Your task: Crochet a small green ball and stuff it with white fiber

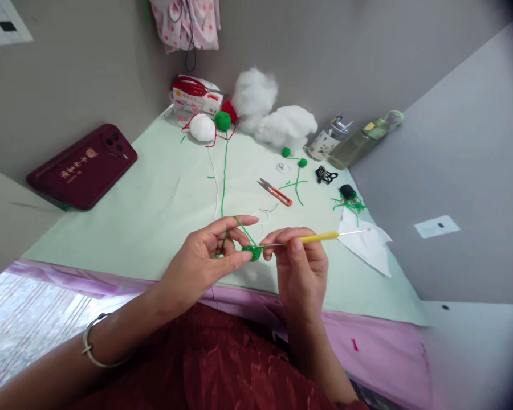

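Between thumb and fingers, my left hand [211,247] pinches a small green crochet piece [253,252]. Green yarn [224,176] runs from the green yarn ball [223,121] across the table to my left hand, and a strand stretches from the raised index finger down to the piece. My right hand [301,262] grips a crochet hook [320,237] with a yellow handle. The hook's thin metal tip meets the top edge of the green piece. Whether a loop sits on the tip is too small to tell.
Orange thread snips [277,192] lie beyond my hands. White stuffing [282,125], a white yarn ball [202,127] and a boxed item [196,94] stand at the back. On the right are a pen cup [325,143], a bottle [361,139] and white tissue [367,242]. A maroon phone [83,166] leans left.
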Tool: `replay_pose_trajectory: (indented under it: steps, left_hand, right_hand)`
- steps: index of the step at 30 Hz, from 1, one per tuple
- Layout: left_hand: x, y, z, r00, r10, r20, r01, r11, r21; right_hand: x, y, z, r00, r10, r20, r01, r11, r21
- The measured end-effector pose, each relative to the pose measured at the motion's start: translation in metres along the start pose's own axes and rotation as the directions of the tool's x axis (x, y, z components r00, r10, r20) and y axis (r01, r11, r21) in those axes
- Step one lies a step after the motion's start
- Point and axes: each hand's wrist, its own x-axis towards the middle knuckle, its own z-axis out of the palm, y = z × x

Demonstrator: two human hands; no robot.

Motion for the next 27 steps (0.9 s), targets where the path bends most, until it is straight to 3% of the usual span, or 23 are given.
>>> replay_pose_trajectory:
  steps: [6, 15, 18, 22, 27]
  left_hand:
    - [-0.001, 0.006, 0.002, 0.998, 0.046, -0.036, -0.042, 0.994, 0.102]
    - [-0.003, 0.008, 0.003, 0.991, 0.094, -0.099, -0.073, 0.979, 0.192]
    - [-0.002, 0.008, 0.002, 0.995, 0.064, -0.070, -0.053, 0.986, 0.156]
    - [0.000, 0.006, -0.001, 1.000, 0.003, 0.003, -0.003, 0.999, 0.046]
    - [0.002, 0.005, -0.002, 0.999, -0.020, 0.045, 0.022, 0.999, -0.045]
  right_hand:
    - [-0.004, -0.004, -0.002, 0.985, -0.166, 0.051, 0.172, 0.973, -0.157]
    - [-0.006, -0.012, -0.002, 0.949, -0.270, 0.163, 0.311, 0.888, -0.339]
    - [-0.006, -0.012, -0.002, 0.966, -0.233, 0.108, 0.255, 0.922, -0.292]
    - [-0.003, -0.006, -0.004, 0.995, -0.084, 0.053, 0.090, 0.988, -0.122]
    - [0.000, -0.002, -0.003, 0.999, 0.029, 0.021, -0.029, 0.999, 0.023]
